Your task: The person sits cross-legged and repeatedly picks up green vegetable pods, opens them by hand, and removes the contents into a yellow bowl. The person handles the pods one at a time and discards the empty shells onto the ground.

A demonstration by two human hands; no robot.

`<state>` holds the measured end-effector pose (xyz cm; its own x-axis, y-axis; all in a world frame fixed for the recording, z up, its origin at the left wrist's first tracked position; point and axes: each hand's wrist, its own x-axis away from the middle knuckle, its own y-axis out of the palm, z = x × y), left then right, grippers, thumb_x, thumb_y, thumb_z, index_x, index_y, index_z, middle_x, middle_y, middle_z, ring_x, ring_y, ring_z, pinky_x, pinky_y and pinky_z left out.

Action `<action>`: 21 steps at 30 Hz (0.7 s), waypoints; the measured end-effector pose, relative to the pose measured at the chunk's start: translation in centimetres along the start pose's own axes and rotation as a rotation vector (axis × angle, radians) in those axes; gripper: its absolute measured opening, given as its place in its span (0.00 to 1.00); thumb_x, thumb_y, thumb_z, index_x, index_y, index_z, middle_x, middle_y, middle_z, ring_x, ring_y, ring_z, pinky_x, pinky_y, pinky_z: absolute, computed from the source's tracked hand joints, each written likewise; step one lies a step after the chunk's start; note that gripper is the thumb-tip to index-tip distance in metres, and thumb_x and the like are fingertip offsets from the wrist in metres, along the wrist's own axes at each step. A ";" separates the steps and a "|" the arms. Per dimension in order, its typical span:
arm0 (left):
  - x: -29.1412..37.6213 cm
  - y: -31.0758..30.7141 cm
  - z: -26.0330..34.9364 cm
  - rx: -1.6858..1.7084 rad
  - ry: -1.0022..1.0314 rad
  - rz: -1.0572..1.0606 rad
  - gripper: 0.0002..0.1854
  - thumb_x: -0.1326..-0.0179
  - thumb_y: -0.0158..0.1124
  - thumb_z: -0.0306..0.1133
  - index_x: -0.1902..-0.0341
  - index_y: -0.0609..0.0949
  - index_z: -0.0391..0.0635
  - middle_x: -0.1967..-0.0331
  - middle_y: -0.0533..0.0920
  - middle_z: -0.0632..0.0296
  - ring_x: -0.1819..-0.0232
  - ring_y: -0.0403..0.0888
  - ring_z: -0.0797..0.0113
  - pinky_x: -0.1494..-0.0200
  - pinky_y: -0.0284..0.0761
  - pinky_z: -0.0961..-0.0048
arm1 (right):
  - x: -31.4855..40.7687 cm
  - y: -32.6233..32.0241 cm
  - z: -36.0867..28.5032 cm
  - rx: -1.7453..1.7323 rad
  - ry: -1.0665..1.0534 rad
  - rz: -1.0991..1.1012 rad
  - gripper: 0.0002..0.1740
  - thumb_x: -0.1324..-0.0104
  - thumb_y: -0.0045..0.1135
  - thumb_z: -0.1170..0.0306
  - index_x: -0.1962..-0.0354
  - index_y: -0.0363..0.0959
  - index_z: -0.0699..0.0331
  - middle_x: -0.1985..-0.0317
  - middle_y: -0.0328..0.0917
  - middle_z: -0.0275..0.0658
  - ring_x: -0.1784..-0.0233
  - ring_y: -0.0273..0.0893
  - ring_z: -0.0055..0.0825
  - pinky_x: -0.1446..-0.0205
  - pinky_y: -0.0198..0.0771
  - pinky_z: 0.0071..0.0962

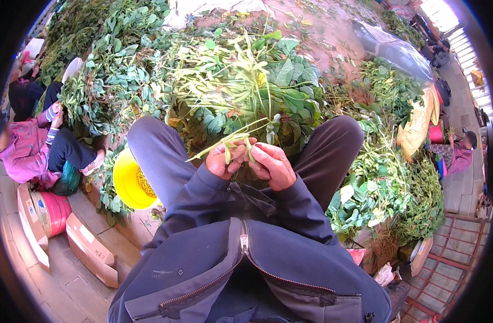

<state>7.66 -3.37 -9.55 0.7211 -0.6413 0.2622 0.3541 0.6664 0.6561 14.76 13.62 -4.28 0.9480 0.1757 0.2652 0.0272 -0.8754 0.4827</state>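
Above my lap, my left hand (223,158) grips a green bean stem (214,146), probably soybean, that slants up to the right. Plump green pods hang from it between my hands. Thumb and fingers of my right hand (274,164) pinch one pod (248,151) beside the left fingertips. Beyond my knees lies a heap of cut bean plants (230,80), thick with pale pods and broad leaves. By my left knee stands a yellow bucket (125,179) with small yellowish pods or beans (144,183) inside; my leg covers part of it.
A seated person (28,149) handles plants at the left, with a pink tub (60,214) and cardboard pieces (89,246) behind. More plants (367,194) are piled at my right. Other people (458,153) sit along the right side, near a yellow sack (416,125).
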 end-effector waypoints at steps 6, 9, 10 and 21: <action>0.1 0.6 0.8 0.049 0.055 0.049 0.17 0.28 0.64 0.37 0.47 0.82 0.33 0.84 0.70 0.74 0.85 0.58 0.83 0.79 0.51 0.81 | -0.6 0.1 0.9 0.019 -0.029 -0.053 0.16 0.20 0.47 0.58 0.63 0.74 0.59 0.76 0.63 0.21 0.78 0.51 0.09 0.75 0.44 0.16; -0.2 0.1 1.2 0.053 0.031 0.145 0.14 0.29 0.65 0.35 0.50 0.82 0.34 0.84 0.69 0.75 0.86 0.57 0.84 0.80 0.51 0.81 | 0.1 1.9 -0.9 0.211 0.009 0.135 0.16 0.19 0.45 0.60 0.59 0.75 0.62 0.74 0.66 0.24 0.77 0.55 0.10 0.74 0.50 0.17; -0.3 -0.3 1.1 0.048 0.035 0.140 0.14 0.29 0.66 0.34 0.51 0.82 0.34 0.83 0.70 0.75 0.85 0.57 0.85 0.80 0.51 0.81 | 0.1 1.8 -0.9 0.244 -0.022 0.121 0.16 0.19 0.45 0.61 0.55 0.75 0.64 0.73 0.68 0.25 0.76 0.56 0.10 0.74 0.51 0.16; -0.1 0.2 1.2 -0.113 0.210 0.242 0.12 0.34 0.70 0.28 0.52 0.85 0.33 0.76 0.77 0.72 0.83 0.59 0.86 0.80 0.52 0.83 | 0.2 0.7 -0.4 0.432 -0.101 0.089 0.18 0.22 0.49 0.69 0.41 0.75 0.70 0.68 0.79 0.32 0.74 0.66 0.13 0.70 0.64 0.17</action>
<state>6.98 -3.65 -8.63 0.8952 -0.3745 0.2417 0.2127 0.8354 0.5069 14.84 13.17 -3.56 0.9784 0.0646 0.1966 0.0530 -0.9966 0.0634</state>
